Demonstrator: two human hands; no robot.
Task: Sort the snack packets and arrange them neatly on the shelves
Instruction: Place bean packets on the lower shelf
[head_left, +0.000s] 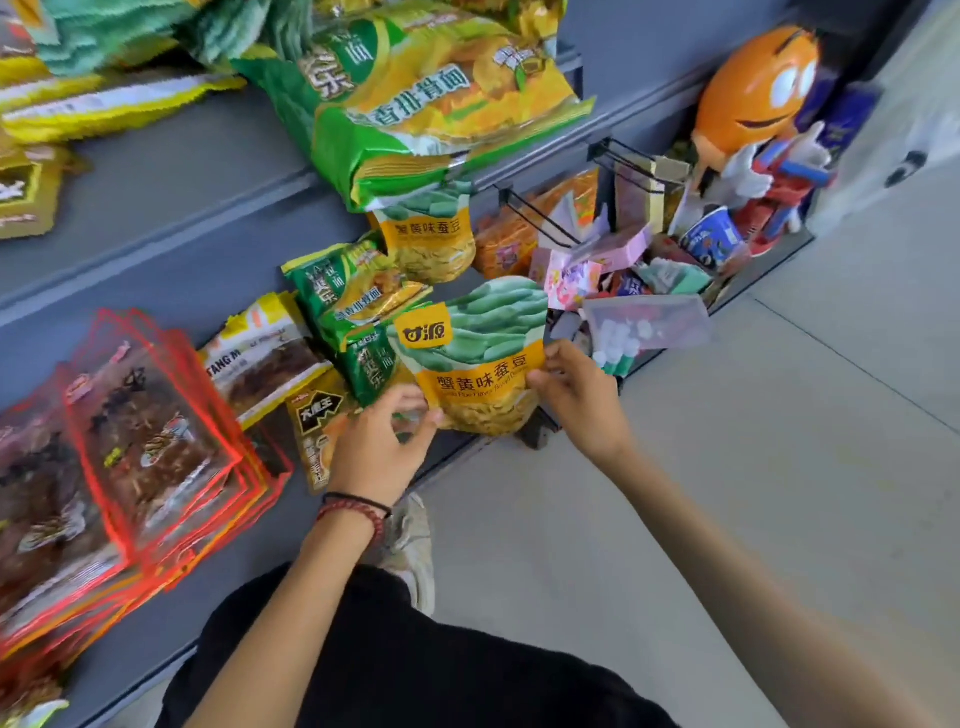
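A yellow-and-green broad bean packet (475, 358) stands upright at the right end of the lower grey shelf (171, 249). My right hand (576, 397) grips its right edge. My left hand (382, 441) pinches its lower left corner, wrist wearing a red bead bracelet. A second identical bean packet (431, 241) stands behind it. Green noodle packets (358, 312) lean just left of it. A large green noodle multipack (431, 98) hangs over the upper shelf edge above.
Red-edged packets (150, 436) are stacked at the left of the lower shelf, beside a yellow-white packet (265, 353) and a small yellow one (317, 431). Black wire hooks (540, 215) stick out at right above a bin of mixed items (639, 280). An orange mascot figure (753, 98) stands beyond. Grey floor lies to the right.
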